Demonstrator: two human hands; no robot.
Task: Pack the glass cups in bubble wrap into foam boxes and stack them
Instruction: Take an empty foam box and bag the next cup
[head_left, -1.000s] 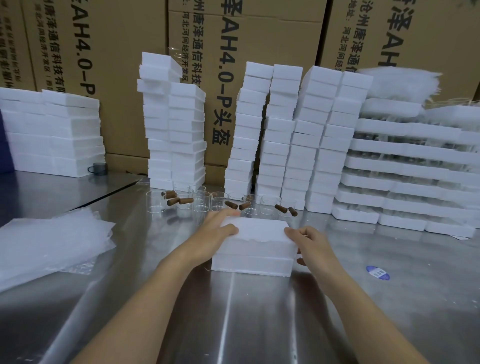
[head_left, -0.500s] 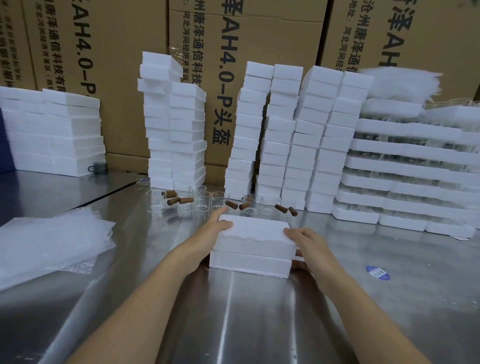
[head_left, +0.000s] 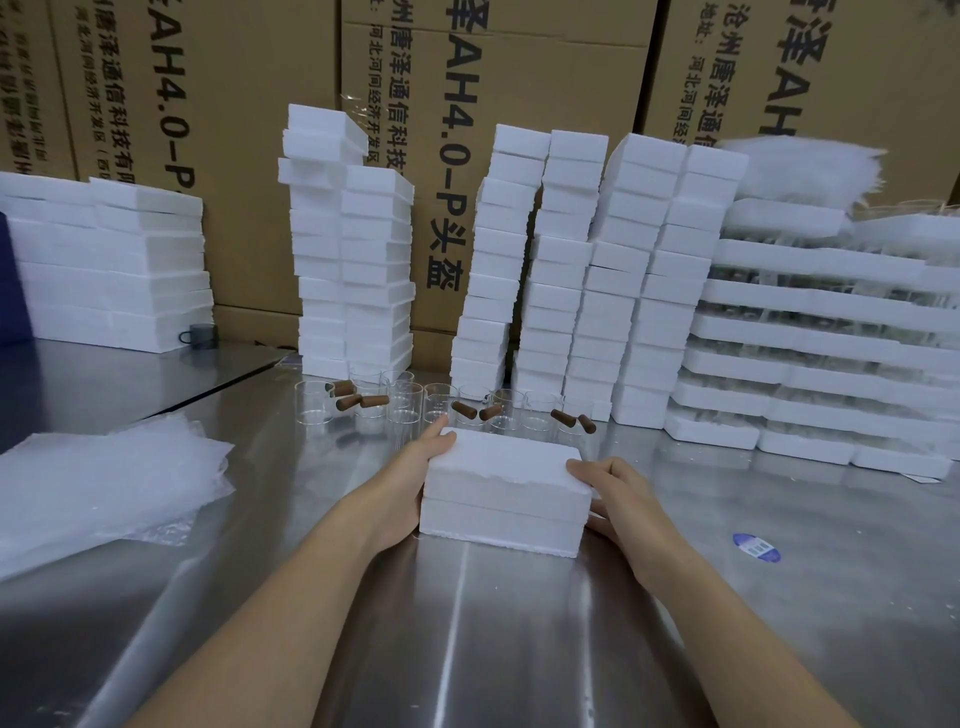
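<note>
Both hands (head_left: 410, 478) clasp a blocky, grainy white foam box (head_left: 506, 491)

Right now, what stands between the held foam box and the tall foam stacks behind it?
Behind the foam box, a row of glass cups on the table; head view.

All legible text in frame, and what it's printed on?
"AH4.0-P头盔": middle carton, printed sideways.
"泽通信科技": same carton, smaller line; the finer print beside it is too small to read reliably.
"4.0-P": left carton, top cut off.
"泽AH": right carton, cut off.
Blue sticker: too small to read.
Held foam box: no text.
</note>
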